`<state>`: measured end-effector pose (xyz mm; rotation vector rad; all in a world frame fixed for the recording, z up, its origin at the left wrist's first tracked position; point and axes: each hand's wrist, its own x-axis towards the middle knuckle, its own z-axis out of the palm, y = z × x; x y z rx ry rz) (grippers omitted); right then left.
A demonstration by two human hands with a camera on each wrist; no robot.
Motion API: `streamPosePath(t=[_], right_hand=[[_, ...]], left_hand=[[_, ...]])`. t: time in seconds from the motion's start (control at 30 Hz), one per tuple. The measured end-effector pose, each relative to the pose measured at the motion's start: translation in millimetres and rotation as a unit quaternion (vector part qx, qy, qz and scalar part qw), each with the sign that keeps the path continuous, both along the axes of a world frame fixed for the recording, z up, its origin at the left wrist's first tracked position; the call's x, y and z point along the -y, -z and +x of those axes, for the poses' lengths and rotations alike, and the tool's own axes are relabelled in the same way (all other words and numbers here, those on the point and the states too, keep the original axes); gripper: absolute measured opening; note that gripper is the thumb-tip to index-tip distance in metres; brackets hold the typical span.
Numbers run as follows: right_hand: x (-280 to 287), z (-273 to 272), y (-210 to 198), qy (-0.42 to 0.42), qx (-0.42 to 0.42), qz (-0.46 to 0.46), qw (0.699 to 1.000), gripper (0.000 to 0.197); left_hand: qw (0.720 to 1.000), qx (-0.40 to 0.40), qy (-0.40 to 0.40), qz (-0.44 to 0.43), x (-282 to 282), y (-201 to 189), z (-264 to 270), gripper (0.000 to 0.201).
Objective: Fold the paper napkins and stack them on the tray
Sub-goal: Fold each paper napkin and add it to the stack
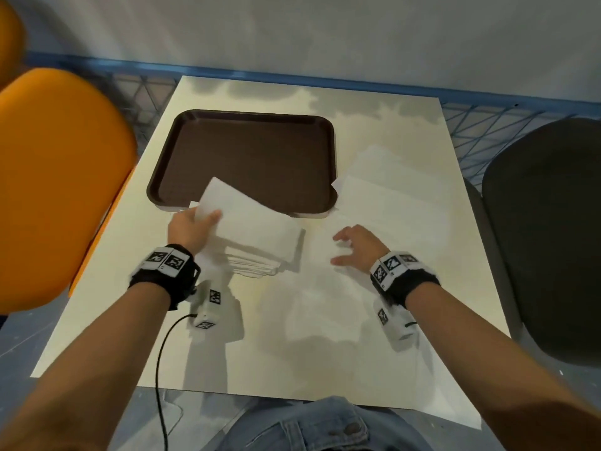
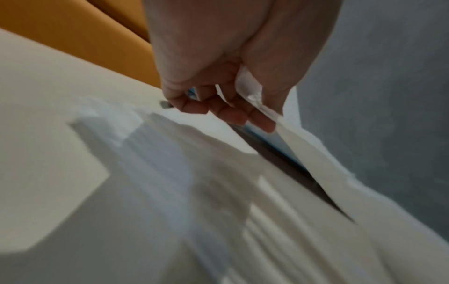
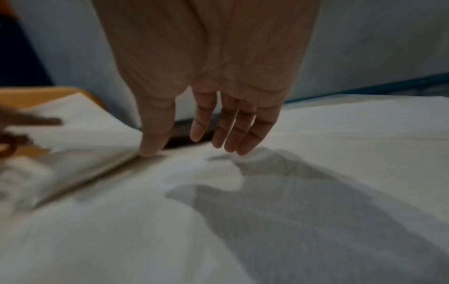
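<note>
A brown tray (image 1: 247, 148) lies bare at the back left of the white table (image 1: 292, 336). My left hand (image 1: 203, 216) pinches a folded white napkin (image 1: 250, 219) by its left end, thumb on top, and holds it tilted over the tray's front rim. In the left wrist view the left hand (image 2: 233, 109) has its fingers curled under the napkin (image 2: 316, 163). Below it sits a stack of folded napkins (image 1: 257, 266). My right hand (image 1: 344, 249) hovers open with spread fingers (image 3: 245, 138) over flat unfolded napkins (image 1: 390, 193) at the right.
An orange chair (image 1: 55, 177) stands close on the left and a dark chair (image 1: 546, 229) on the right. A blue wire rail (image 1: 325, 79) runs behind the table. A black cable (image 1: 159, 369) hangs from my left wrist over the table's near edge.
</note>
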<state>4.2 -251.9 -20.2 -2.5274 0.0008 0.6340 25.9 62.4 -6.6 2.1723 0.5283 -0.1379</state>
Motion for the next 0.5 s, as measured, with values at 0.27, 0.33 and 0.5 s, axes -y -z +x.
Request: streamPosePath(t=[0.27,0.33,0.5], right_hand=[[-23,-24,19,-0.041,0.018,-0.072,0.996,0.075],[-27,-28,21,-0.043,0.022,-0.066,0.997,0.074],[-33,-32,19,-0.028,0.029,-0.04,0.998,0.062]], left_hand=[[0.996,-0.05,0.0,0.078,-22,28,-7,0.028],[0.992,-0.073,0.0,0.104,-18,31,-6,0.029],[0.963,0.021,-0.027,0.266,6,16,-6,0.075]])
